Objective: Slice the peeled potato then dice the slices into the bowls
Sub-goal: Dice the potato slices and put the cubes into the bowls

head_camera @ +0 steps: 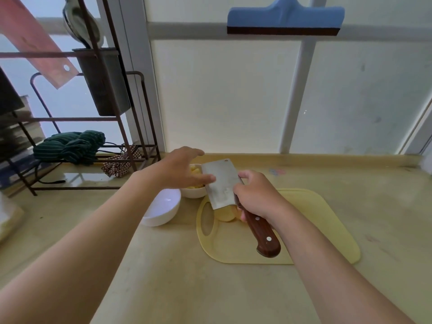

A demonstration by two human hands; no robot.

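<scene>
Right hand (256, 195) grips the cleaver (222, 185) while the open left hand (184, 169) wipes dice into the far bowl (194, 194); next, cut the remaining potato (225, 215).

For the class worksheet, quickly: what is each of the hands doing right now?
Left hand: open, fingers spread over the small white bowl of diced potato, thumb touching the blade.
Right hand: closed on the wooden-handled steel cleaver.

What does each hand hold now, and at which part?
The right hand holds the cleaver where handle meets blade. The left hand grips nothing; its fingers touch the blade's flat side.
</scene>
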